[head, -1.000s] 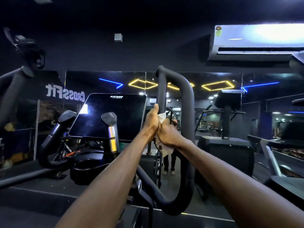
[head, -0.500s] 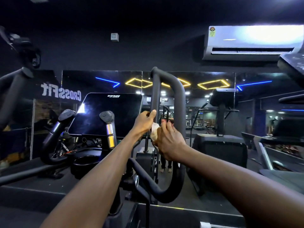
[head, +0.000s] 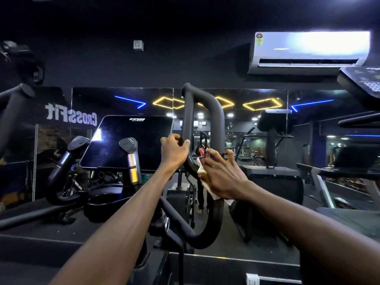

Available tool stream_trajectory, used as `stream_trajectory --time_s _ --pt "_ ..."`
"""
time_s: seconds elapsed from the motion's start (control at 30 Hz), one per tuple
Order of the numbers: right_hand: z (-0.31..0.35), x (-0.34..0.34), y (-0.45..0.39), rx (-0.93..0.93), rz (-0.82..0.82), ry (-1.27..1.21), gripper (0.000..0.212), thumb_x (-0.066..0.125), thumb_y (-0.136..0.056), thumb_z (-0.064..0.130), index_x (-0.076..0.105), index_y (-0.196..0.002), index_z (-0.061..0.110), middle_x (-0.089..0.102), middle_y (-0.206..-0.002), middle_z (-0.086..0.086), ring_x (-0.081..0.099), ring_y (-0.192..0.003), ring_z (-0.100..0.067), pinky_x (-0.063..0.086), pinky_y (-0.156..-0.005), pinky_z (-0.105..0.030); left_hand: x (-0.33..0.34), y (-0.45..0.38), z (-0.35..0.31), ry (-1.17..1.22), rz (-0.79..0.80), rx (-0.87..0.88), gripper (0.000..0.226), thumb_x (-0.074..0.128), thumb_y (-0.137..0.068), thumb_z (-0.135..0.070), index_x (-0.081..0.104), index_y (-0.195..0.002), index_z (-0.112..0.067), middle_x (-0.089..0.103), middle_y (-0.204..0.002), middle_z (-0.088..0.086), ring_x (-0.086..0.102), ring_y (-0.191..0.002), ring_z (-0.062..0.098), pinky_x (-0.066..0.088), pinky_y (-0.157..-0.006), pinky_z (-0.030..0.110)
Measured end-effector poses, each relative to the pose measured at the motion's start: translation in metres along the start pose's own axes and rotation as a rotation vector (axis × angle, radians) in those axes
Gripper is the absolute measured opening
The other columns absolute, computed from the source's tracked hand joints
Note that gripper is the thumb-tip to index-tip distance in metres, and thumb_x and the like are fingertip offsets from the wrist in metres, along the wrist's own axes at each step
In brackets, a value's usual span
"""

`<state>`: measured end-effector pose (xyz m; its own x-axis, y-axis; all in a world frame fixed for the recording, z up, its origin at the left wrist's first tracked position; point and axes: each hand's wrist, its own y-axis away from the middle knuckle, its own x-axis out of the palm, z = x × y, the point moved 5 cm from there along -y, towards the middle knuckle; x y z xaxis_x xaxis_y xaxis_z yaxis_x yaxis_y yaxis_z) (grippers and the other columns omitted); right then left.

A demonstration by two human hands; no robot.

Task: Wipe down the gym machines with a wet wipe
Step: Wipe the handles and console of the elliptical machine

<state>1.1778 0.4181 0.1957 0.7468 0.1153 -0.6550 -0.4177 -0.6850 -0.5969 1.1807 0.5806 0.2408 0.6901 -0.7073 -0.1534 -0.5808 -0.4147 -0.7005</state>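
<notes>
Black loop handlebar (head: 216, 112) of the gym machine stands upright mid-view, long axis near vertical: two tubes rise side by side, join in a bend at the top, and curve together again at the bottom, where a bar runs down-left to the machine frame.

L hand (head: 173, 152) is on the left tube, about mid-height, fingers curled round it from the left, thumb on the near side; forearm comes up from the lower left, wrist fairly straight.

R hand (head: 221, 175) sits at the lower right part of the loop, palm toward the tube, pressing the white wet wipe (head: 202, 171) against it. Fingers are spread apart and bent, tips hooked over the right tube w/ the wipe bunched under the palm; a corner of the wipe hangs out below the wrist. R forearm enters from the lower right.

Left of the handlebar: dark console screen (head: 127, 142), tilted back, w/ two short grip posts in front of it. Mirror wall (head: 257, 124) behind; AC unit (head: 308, 52) top right.
</notes>
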Motion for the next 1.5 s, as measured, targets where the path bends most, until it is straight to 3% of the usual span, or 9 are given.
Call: stream_trajectory --time_s 0.13,0.27,0.4,0.63,0.8,1.0,1.2,1.33,1.5 --pt "-0.018 -0.012 0.001 0.030 -0.223 -0.159 0.035 0.042 -0.094 0.038 0.065 -0.108 0.016 0.059 -0.118 0.001 0.042 -0.124 -0.020 0.029 -0.091 -0.040 0.001 0.004 -0.013 0.542 0.124 -0.048 0.020 0.062 -0.094 -0.033 0.061 -0.089 -0.014 0.060 -0.077 0.006 0.055 -0.061 0.015 0.044 -0.050 0.023" --pt "-0.030 -0.030 -0.012 0.256 -0.294 -0.363 0.019 0.051 -0.099 0.028 0.059 -0.113 0.017 0.044 -0.097 -0.004 0.050 -0.082 -0.026 0.034 -0.066 -0.032 0.019 0.018 -0.040 0.350 0.465 -0.009 0.046 0.060 -0.090 -0.053 0.066 -0.091 -0.007 0.067 -0.073 0.007 0.061 -0.059 0.017 0.047 -0.052 0.026" --pt "-0.033 -0.041 -0.021 0.355 -0.248 -0.736 0.013 0.060 -0.093 0.016 0.067 -0.105 0.016 0.061 -0.089 0.000 0.060 -0.085 -0.020 0.037 -0.067 -0.028 0.015 0.015 -0.042 0.236 0.315 0.011 0.009 0.070 -0.089 -0.012 0.067 -0.097 -0.010 0.067 -0.088 0.006 0.066 -0.074 0.014 0.052 -0.063 0.022" --pt "-0.053 -0.034 -0.017 0.664 -0.149 -1.583 0.054 0.078 -0.083 0.005 0.053 -0.131 0.010 0.069 -0.103 -0.017 0.073 -0.076 -0.023 0.058 -0.059 -0.034 -0.003 0.012 -0.035 0.297 0.257 0.005 0.023 0.065 -0.087 0.008 0.065 -0.091 -0.015 0.067 -0.097 0.012 0.065 -0.083 0.016 0.056 -0.064 0.020" --pt "-0.048 -0.035 -0.020 0.677 -0.176 -1.531 0.056 0.080 -0.080 0.001 0.053 -0.128 0.009 0.065 -0.109 -0.016 0.069 -0.082 -0.020 0.054 -0.055 -0.023 -0.005 0.009 -0.037 0.027 0.154 0.096 0.020 0.070 -0.084 -0.003 0.064 -0.089 -0.022 0.065 -0.086 -0.002 0.061 -0.079 0.011 0.049 -0.065 0.012" --pt "-0.046 -0.042 -0.015 0.613 -0.139 -0.987 0.048 0.070 -0.076 0.002 0.047 -0.115 0.021 0.048 -0.094 0.005 0.053 -0.086 -0.016 0.048 -0.063 -0.030 -0.006 0.024 -0.054 0.050 -0.122 0.246 0.015 0.069 -0.084 -0.012 0.060 -0.094 -0.018 0.058 -0.095 0.001 0.055 -0.080 0.010 0.042 -0.067 0.007" --pt "-0.049 -0.043 -0.009 0.589 -0.197 -0.746 0.036 0.068 -0.076 0.017 0.045 -0.103 0.021 0.055 -0.086 -0.001 0.056 -0.079 -0.023 0.047 -0.066 -0.037 0.023 0.057 -0.062 -0.141 0.014 0.365 0.012 0.055 -0.092 -0.009 0.066 -0.089 -0.009 0.066 -0.091 0.005 0.059 -0.083 0.017 0.046 -0.075 0.026" --pt "-0.060 -0.032 -0.011 0.611 -0.049 -0.954 0.025 0.069 -0.078 0.014 0.060 -0.101 0.018 0.064 -0.092 -0.003 0.061 -0.080 -0.018 0.046 -0.062 -0.027 0.047 0.064 -0.051 -0.244 0.179 0.096 0.034 0.036 -0.105 -0.022 0.063 -0.112 -0.002 0.065 -0.117 0.018 0.058 -0.109 0.030 0.038 -0.080 0.030" --pt "-0.072 -0.029 -0.010 0.653 0.013 -1.330 0.014 0.064 -0.086 -0.003 0.060 -0.077 0.006 0.062 -0.069 -0.017 0.062 -0.053 -0.023 0.059 -0.057 -0.039 0.067 0.068 -0.053 -0.235 0.270 0.125 0.029 0.052 -0.099 -0.029 0.064 -0.092 -0.004 0.063 -0.083 0.003 0.063 -0.079 0.021 0.049 -0.062 0.025"
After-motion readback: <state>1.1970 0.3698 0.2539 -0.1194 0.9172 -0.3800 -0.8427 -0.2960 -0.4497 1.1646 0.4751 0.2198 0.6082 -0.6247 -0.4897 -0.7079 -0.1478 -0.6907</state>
